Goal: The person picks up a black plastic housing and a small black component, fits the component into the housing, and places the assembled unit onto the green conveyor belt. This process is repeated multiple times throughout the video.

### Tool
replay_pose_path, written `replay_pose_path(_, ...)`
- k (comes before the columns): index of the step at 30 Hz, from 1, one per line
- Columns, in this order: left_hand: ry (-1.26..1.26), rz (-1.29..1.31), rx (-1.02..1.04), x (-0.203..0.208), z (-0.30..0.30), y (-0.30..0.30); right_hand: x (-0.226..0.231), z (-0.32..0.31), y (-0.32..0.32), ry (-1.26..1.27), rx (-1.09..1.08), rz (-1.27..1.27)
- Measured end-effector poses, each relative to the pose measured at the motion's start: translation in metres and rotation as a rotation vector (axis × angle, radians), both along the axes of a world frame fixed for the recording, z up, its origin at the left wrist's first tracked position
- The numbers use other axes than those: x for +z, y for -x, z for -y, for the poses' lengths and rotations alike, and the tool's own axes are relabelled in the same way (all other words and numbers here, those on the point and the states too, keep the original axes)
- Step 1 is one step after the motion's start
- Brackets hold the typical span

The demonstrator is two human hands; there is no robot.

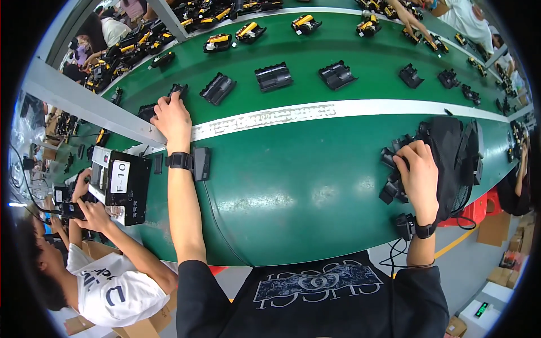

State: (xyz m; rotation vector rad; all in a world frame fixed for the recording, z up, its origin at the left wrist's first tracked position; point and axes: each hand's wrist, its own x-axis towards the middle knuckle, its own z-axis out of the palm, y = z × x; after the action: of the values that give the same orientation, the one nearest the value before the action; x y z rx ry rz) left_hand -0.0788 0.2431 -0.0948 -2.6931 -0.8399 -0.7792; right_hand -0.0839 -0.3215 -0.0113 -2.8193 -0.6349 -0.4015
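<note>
The left hand (172, 117) bends over a black part (179, 88) on the green belt (315, 48), the part's visible end pointing toward the far side just past the fingertips, its long axis mostly hidden; the right hand (420, 169) curls over black pieces (389, 192), and I cannot tell whether either pinches anything. Farther out, black housings (274, 78) lie in a row, a pale post (96, 105) slants beside the left hand and a black bag (445, 160) sits beside the right
</note>
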Motion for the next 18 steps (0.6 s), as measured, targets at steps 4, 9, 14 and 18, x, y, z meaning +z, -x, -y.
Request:
replay_pose_path(4,0.088,-0.031,0.035,0.004,-0.008,0.008,0.006,-0.011,0.000,-0.055,0.042,-0.006)
replay_pose_path(9,-0.020,0.157,-0.222,0.014,0.042,0.030,0.024,-0.033,-0.001,-0.011,-0.054,-0.147)
replay_pose_path(14,0.200,0.122,-0.703,0.033,0.134,0.076,0.025,-0.076,-0.009,0.162,0.543,-0.216)
replay_pose_path(18,0.433,0.023,-1.026,0.025,0.157,0.090,0.005,-0.142,-0.011,0.182,0.730,-0.147)
